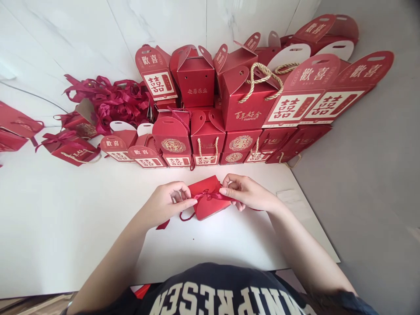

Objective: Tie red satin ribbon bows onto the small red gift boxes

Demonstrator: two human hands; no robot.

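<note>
In the head view, the left hand (175,199) is pinching one side of the shiny crimson ribbon (208,196) between thumb and finger. The right hand (247,192) is pinching the other side; whether its curled fingers also touch the box, I cannot tell well. This small red cardboard box (211,210) lies between both hands, on the white flat table (82,227), with the ribbon across its top. Beyond the hands stand stacked red gift boxes (244,98); beyond the left hand, farther left, is a heap of dark pink ribbons (123,100).
</note>
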